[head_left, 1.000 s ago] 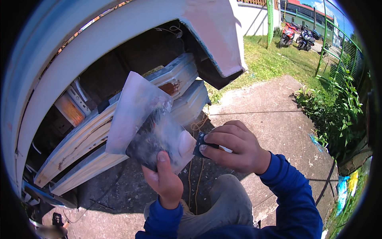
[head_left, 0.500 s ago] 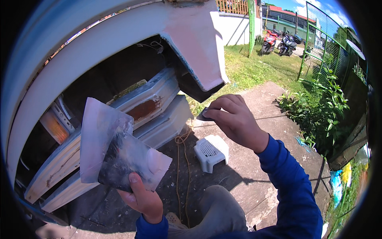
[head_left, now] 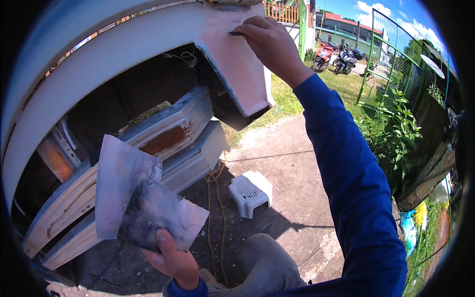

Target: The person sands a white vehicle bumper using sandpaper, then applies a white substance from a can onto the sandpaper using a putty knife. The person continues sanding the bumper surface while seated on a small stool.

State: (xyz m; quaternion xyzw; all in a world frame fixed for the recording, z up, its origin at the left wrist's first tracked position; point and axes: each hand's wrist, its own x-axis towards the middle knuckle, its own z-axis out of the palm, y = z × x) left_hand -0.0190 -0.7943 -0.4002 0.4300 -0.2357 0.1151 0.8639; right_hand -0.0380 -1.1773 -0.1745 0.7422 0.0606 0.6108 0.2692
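Note:
My left hand [head_left: 174, 261] grips a flat dark board [head_left: 148, 213] by its lower edge, thumb on top. Pale pinkish paste is smeared on the board, and a pale sheet [head_left: 118, 173] sticks out past its upper left. In my raised right hand [head_left: 269, 47] a small dark spreader [head_left: 236, 33] is pinched between thumb and fingers. It is at the upper part of a pink-coated corner of a vehicle body panel [head_left: 235, 64]; whether it touches cannot be told. The fingers cover most of the spreader.
A white plastic stool [head_left: 251, 193] stands on the concrete, beside a tan rope [head_left: 216, 173]. Grey-white curved body parts [head_left: 168, 138] lie under the panel's opening. Leafy plants [head_left: 396, 133], a green mesh gate [head_left: 391, 64] and parked motorcycles [head_left: 324, 55] are to the right and behind.
My right hand has risen with the spreader, from above the stool up to the pink corner. The left hand and board sit slightly lower. The view has shifted a little.

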